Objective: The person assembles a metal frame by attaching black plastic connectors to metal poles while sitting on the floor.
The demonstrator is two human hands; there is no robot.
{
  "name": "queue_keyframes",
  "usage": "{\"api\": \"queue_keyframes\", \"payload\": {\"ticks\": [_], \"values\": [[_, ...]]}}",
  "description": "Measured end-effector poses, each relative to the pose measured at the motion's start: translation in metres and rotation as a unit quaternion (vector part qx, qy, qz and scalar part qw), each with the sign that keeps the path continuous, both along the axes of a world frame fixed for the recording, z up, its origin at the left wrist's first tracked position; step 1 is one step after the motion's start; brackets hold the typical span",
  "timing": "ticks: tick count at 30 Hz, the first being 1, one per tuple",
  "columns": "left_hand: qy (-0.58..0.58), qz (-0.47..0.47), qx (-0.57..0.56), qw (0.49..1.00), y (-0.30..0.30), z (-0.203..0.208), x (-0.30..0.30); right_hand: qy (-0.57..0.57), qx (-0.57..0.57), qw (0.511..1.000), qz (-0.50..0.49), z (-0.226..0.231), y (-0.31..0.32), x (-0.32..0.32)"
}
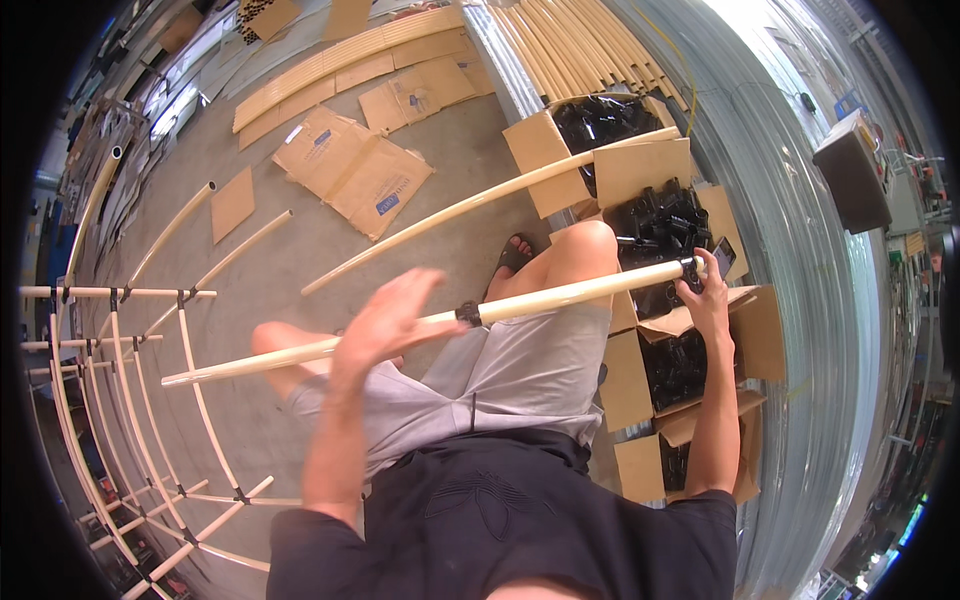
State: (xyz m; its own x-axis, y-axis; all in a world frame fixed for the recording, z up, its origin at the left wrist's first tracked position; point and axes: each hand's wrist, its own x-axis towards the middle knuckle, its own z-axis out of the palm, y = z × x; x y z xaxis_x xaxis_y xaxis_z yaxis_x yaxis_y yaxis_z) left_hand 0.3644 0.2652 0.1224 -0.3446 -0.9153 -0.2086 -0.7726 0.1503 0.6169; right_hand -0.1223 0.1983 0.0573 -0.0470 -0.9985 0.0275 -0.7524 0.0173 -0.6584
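The largest item is the frame of cream pipes (150, 293) at the left, its crossings held by black joints. Opposite it, along the right, stands a row of open cardboard boxes (643, 170) filled with black fittings (655, 220). A loose pipe (450, 211) slants from the floor side to the box flaps, well apart from the work. The workpiece—the long pipe (560, 298)—passes across the person's lap, its right end beside the boxes. The right hand (708, 300) is at that end, thumb and fingers closed about it; whether they bear on the pipe or on its fitting cannot be told. The left hand (390, 320) is blurred and spread open over the pipe, with no grip apparent; contact cannot be confirmed. Smallest are the two fittings on the workpiece: the middle fitting (468, 314) and the end fitting (689, 268). The step in hand appears to be placing or adjusting the end fitting. The next move likely calls for the left hand to steady the pipe—the right then seating and aligning the fitting.
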Motion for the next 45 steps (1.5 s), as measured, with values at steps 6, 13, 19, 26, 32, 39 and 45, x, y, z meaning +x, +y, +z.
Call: {"api": "queue_keyframes", "payload": {"ticks": [6, 13, 19, 26, 32, 39, 45], "values": [[0.029, 0.079, 0.083, 0.993, 0.036, -0.029, 0.027, 0.012, -0.003, 0.999, 0.034, 0.0, -0.005, -0.006], [0.103, 0.138, 0.188, 0.967, 0.025, -0.012, 0.015, 0.046, 0.034, 0.997, 0.051, 0.029, 0.009, 0.069], [0.171, 0.127, 0.119, 0.97, 0.025, -0.015, 0.03, 0.121, -0.029, 0.992, 0.028, 0.047, 0.019, 0.121], [0.147, 0.127, -0.006, 0.981, 0.032, -0.022, 0.024, 0.094, 0.005, 0.994, 0.055, 0.061, 0.01, 0.125], [0.169, 0.104, -0.066, 0.978, 0.033, -0.035, 0.039, 0.135, -0.02, 0.986, 0.094, 0.044, 0.022, 0.184], [0.092, 0.132, -0.086, 0.983, 0.05, -0.052, 0.048, 0.03, 0.037, 0.991, 0.129, 0.03, 0.022, 0.196], [0.085, 0.118, -0.036, 0.989, 0.046, -0.05, 0.046, 0.048, 0.086, 0.975, 0.197, 0.028, 0.038, 0.246]]}}
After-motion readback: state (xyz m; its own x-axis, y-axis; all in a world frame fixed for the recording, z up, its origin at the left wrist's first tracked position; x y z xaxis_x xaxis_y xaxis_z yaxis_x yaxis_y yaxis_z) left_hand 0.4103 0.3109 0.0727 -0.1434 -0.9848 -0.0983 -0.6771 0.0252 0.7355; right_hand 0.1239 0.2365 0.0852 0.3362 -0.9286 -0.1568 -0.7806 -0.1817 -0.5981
